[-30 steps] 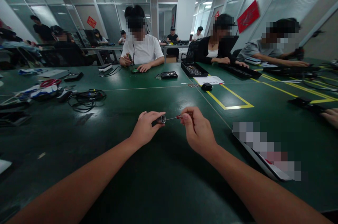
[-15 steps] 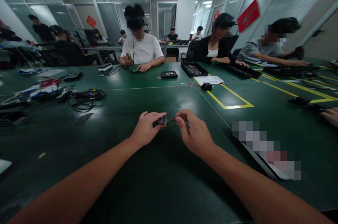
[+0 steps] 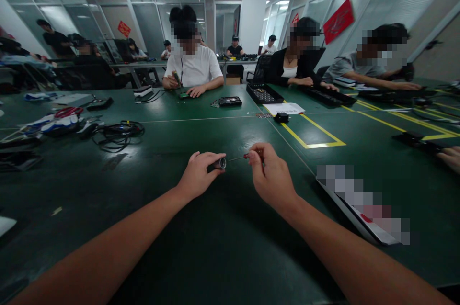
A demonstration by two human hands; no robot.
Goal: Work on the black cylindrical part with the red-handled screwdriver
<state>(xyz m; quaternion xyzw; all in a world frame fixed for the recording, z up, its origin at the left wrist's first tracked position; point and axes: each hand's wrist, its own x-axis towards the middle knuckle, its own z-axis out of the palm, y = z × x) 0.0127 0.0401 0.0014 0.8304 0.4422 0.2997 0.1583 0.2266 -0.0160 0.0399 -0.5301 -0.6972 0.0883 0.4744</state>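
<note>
My left hand (image 3: 198,175) is closed around a small dark cylinder (image 3: 222,163) with a round, hollow-looking metal end that faces right. Its far end is hidden in my palm. Across from it, my right hand (image 3: 271,171) grips a small screwdriver (image 3: 247,156) by its red handle, with fingers and thumb wrapped round it. The thin shaft points left, and its tip lies just outside the cylinder's open end. Both hands are over the dark green tabletop (image 3: 215,242).
Coiled black cables (image 3: 120,133) lie at left. A black block (image 3: 281,117) is near yellow tape (image 3: 323,145). A partly blurred booklet-like item (image 3: 354,211) lies right of my right forearm. Across the table, a person in white (image 3: 194,68) works beside a black tray (image 3: 265,94).
My right hand has drawn the screwdriver back to the right and slightly up, so its shaft is out of the cylinder's end. My left hand has stayed in place.
</note>
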